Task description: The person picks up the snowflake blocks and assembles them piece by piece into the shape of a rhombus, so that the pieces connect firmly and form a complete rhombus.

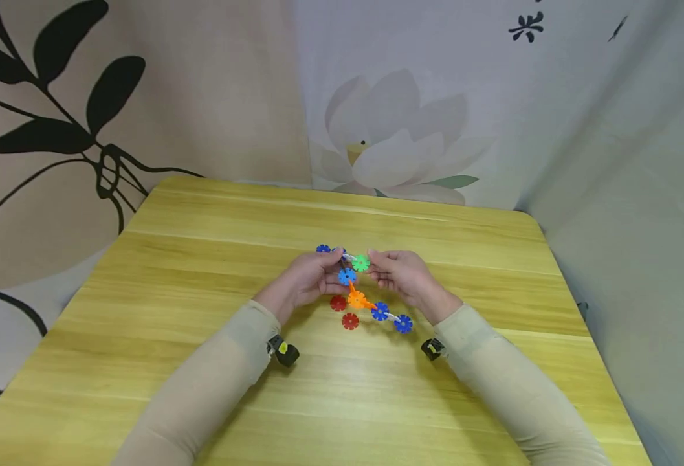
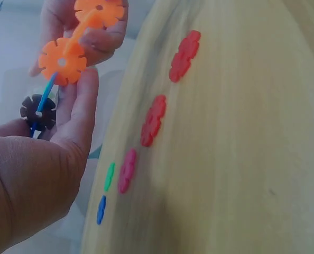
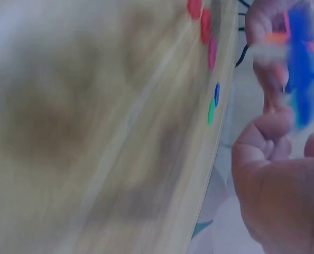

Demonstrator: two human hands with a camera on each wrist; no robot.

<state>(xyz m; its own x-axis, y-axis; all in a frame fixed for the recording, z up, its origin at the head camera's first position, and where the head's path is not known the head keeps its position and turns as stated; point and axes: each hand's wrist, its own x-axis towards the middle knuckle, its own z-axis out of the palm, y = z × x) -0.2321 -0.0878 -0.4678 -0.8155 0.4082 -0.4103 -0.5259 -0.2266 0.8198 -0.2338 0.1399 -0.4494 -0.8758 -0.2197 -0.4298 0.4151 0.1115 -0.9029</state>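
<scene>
My left hand [image 1: 309,281] grips a linked chain of notched plastic discs, thumb on top near its blue discs. A light blue disc [image 1: 347,276] lies by its fingers, with an orange disc [image 1: 356,299] and a blue disc [image 1: 402,323] trailing down to the right. At the upper end, my right hand [image 1: 406,275] pinches at the edge of a green disc [image 1: 360,263]. The left wrist view shows a dark disc [image 2: 38,112] and an orange disc [image 2: 62,61] in the chain. Blurred blue pieces [image 3: 303,69] hang before the fingers in the right wrist view.
Loose red discs [image 1: 350,321] lie on the wooden table [image 1: 202,362], below the hands. The left wrist view also has a pink disc [image 2: 127,171], a green disc [image 2: 110,177] and a blue disc [image 2: 101,210] on it. A patterned curtain [image 1: 248,97] hangs behind.
</scene>
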